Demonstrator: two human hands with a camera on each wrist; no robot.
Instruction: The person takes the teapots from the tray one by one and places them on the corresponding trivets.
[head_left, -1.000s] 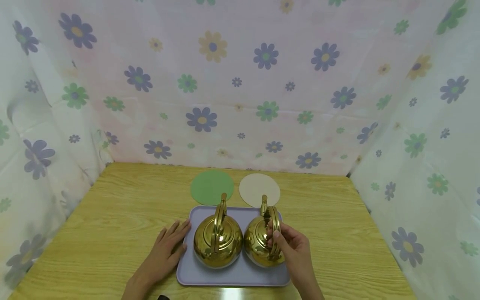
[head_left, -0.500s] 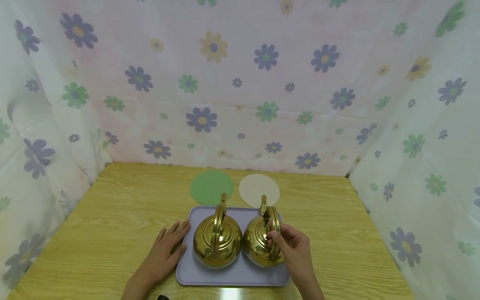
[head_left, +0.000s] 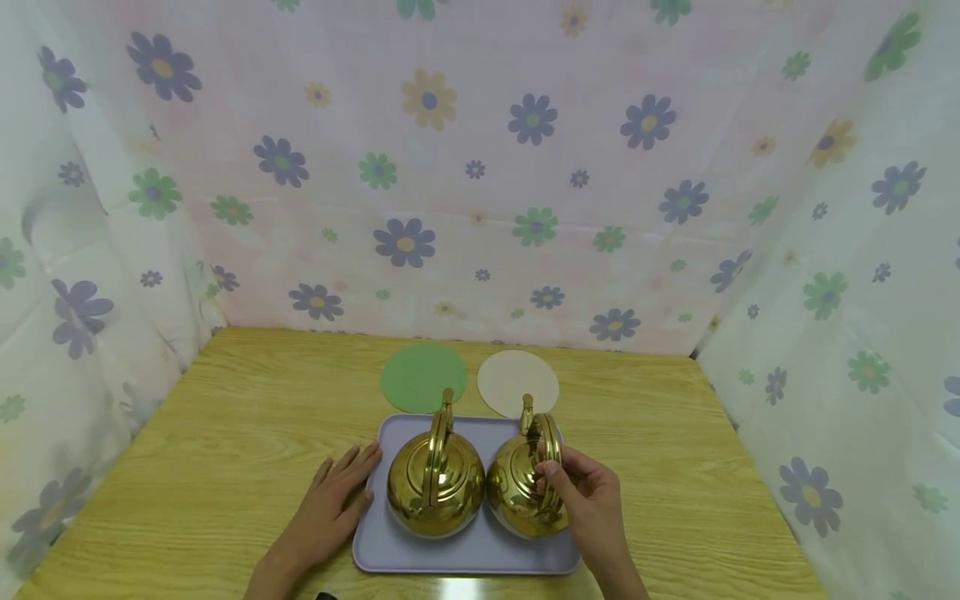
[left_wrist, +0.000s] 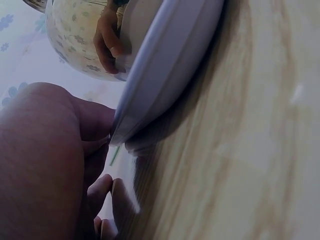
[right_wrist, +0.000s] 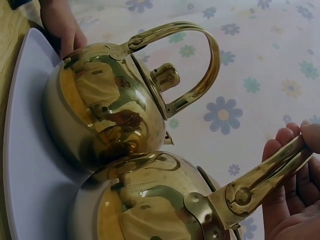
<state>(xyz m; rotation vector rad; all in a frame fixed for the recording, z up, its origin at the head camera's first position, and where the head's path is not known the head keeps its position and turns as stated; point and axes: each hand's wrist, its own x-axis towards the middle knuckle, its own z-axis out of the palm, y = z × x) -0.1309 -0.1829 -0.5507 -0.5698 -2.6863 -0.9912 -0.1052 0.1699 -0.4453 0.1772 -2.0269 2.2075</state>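
Observation:
Two shiny gold kettles stand side by side on a lavender tray. The left kettle has its handle upright and nothing touches it. My right hand grips the handle of the right kettle; the right wrist view shows my fingers curled round that handle, with the other kettle beside it. My left hand lies flat on the table, fingers straight against the tray's left edge.
A green round mat and a cream round mat lie on the wooden table just behind the tray. Flower-printed curtains close off the back and both sides.

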